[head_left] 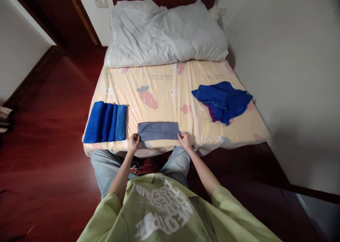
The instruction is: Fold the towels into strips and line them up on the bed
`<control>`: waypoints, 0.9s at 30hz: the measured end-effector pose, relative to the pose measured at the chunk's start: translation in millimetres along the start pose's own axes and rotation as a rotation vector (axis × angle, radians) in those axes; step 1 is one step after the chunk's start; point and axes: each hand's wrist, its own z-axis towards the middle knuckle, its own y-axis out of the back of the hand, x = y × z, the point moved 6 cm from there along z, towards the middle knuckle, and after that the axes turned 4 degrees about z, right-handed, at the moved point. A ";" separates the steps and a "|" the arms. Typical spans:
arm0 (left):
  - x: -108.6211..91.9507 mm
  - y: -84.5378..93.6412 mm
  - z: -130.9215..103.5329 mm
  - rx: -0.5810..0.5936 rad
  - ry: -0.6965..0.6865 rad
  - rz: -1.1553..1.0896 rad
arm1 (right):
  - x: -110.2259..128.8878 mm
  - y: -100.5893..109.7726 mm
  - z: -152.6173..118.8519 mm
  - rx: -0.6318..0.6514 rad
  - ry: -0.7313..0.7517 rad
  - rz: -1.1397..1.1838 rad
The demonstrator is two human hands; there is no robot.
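A grey-blue cloth (158,131), folded into a flat strip, lies near the front edge of the bed. My left hand (133,143) pinches its left end, and my right hand (184,140) pinches the right end. Left of it, several blue towels (107,122) are folded or rolled and set side by side. Over to the right lies a loose, crumpled pile of blue cloths (223,99) with a bit of purple showing underneath.
The bed (170,104) has a yellow sheet printed with carrots and rabbits. A large pale grey quilt or pillow (167,35) is heaped at its head. White walls (281,75) stand close on the right; dark red floor (53,128) spreads to the left.
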 end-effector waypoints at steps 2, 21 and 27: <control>1.7 -1.4 -0.2 -0.020 -0.020 -0.003 | 0.2 -0.7 -0.2 -0.006 0.005 -0.015; 2.0 1.6 -7.9 -0.095 -0.224 0.101 | 8.6 -5.8 -11.1 -0.059 0.226 -0.099; -18.1 -10.3 -17.1 0.113 -0.600 0.179 | 28.1 0.1 -33.3 0.014 0.603 -0.321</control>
